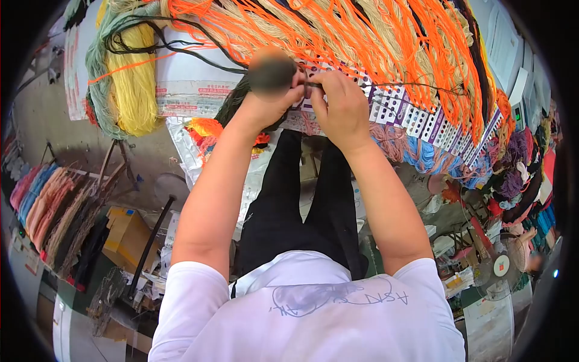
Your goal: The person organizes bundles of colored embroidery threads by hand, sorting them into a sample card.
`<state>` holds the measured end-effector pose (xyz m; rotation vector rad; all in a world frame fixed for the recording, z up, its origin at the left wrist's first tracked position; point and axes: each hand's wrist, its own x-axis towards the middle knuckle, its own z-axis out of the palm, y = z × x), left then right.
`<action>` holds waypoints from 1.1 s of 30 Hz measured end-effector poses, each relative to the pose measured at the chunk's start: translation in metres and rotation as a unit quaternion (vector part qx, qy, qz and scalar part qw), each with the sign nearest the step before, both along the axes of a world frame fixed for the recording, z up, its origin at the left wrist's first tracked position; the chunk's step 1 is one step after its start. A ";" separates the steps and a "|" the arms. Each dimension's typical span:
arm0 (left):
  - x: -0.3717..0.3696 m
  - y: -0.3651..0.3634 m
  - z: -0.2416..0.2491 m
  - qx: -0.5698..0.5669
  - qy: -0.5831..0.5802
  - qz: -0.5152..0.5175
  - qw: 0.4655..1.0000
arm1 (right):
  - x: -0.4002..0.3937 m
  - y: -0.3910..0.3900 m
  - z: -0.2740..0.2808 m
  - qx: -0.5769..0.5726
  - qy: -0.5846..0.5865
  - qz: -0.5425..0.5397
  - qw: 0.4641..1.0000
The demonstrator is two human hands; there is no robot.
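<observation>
Cluttered floor (148, 148) surrounds a white tabletop (181, 75). Yellow yarn (132, 78) hangs left of the fingers. Dark yarn (234, 102), just beside the left hand (277, 107) and running between both hands, looks light, soft and prone to tangle, best gripped as a gathered bundle. Blur hides the left fingers' grip; the right hand (342, 105) pinches dark yarn between thumb and forefinger. Orange yarn (433, 36) lies beyond, rightward.

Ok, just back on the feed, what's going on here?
A person in a white shirt has both hands close together at some dark yarn. The right hand seems to pinch a dark strand; the left hand is right beside it, but a blur hides its grip. Orange yarn spreads beyond the hands, partly over white cards with holes, and a yellow hank lies off to the left.
</observation>
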<state>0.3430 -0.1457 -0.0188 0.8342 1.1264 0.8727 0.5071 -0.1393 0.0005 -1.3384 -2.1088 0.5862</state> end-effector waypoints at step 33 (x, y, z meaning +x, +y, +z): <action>-0.037 -0.017 0.134 -0.136 -0.229 0.062 0.962 | -0.032 -0.017 0.101 -0.467 0.489 -0.017 0.737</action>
